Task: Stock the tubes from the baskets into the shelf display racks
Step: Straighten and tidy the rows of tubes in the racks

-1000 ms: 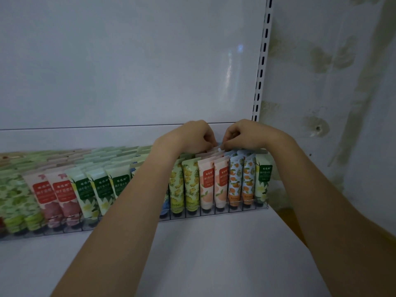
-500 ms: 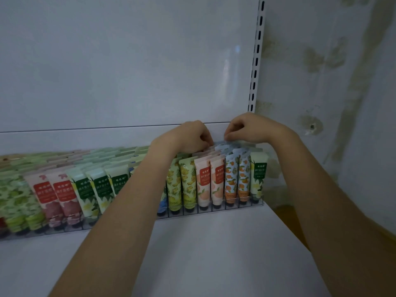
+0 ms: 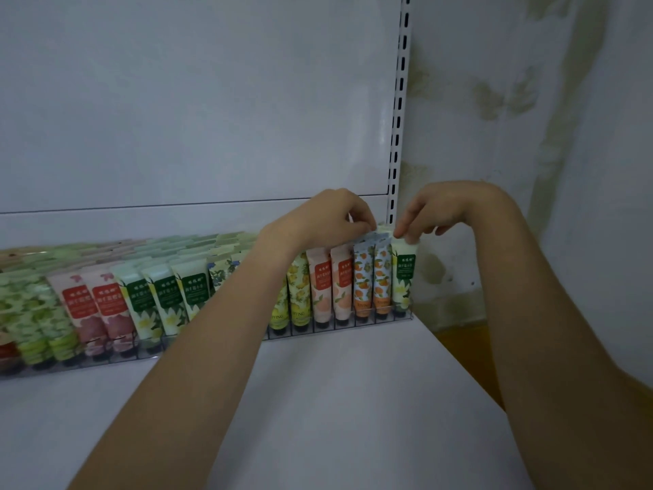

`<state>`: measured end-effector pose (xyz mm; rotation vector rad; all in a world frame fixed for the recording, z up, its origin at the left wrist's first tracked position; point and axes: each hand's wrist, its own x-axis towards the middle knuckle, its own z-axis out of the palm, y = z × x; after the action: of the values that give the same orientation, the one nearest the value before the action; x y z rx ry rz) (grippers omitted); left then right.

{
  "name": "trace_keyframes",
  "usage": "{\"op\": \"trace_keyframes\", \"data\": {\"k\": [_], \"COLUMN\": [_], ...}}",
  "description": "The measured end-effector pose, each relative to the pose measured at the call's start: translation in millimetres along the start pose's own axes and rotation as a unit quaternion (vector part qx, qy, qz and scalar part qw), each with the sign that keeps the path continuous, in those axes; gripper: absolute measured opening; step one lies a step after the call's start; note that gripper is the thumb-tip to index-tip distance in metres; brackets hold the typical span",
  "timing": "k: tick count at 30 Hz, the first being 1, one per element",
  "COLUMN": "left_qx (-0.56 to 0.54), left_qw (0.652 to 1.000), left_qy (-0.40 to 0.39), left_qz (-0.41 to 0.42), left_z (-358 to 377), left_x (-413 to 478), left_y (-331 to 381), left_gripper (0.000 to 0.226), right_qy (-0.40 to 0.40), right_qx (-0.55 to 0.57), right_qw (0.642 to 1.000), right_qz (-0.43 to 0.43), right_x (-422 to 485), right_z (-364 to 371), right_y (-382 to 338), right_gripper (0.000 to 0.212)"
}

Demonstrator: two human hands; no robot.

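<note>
We are filling the three-o'clock end of the rack [image 3: 339, 328]. Our left hand [image 3: 328, 221] pinches the orange-print tubes [image 3: 372, 281] at their tops, fingers together; our right hand [image 3: 448, 210] pinches the green-label tube [image 3: 404, 277]. Next we likely press them level, then release.

Two hands [image 3: 330, 221] [image 3: 443, 208], one rack [image 3: 346, 327], two orange-print tubes [image 3: 364, 284] in front.

Printed tubes [image 3: 319, 290] stand cap-down in rows across mid-frame, inside a clear divided rack [image 3: 353, 325]. A white green-labelled tube [image 3: 404, 277] ends the row at right.
</note>
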<state>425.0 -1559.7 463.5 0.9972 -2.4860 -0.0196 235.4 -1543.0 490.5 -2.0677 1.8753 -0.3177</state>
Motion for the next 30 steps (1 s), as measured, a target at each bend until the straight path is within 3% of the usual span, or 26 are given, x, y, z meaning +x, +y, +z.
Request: {"op": "trace_keyframes", "data": {"k": [16,23,30], "left_qx": [0.014,0.011,-0.007], "left_qw": [1.000,0.999,1.000], "left_qy": [-0.020,0.035,-0.002], "left_qz": [0.014,-0.037,-0.015], "left_z": [9,4,15], "left_x": [-1,5,13], "left_y": [8,-6,-3], "left_gripper": [0.019,0.020,0.023], "right_qy": [-0.012,0.131,0.059], "right_qx": [-0.001,0.056,0.033], "right_qw": [1.000,0.989,0.998], "right_qz": [-0.007,-0.050,0.018], "right_x": [2,9,18], "right_z": [2,-1,11], "right_y": [-4,0,0], "right_gripper": [0.017,0.015,0.026]}}
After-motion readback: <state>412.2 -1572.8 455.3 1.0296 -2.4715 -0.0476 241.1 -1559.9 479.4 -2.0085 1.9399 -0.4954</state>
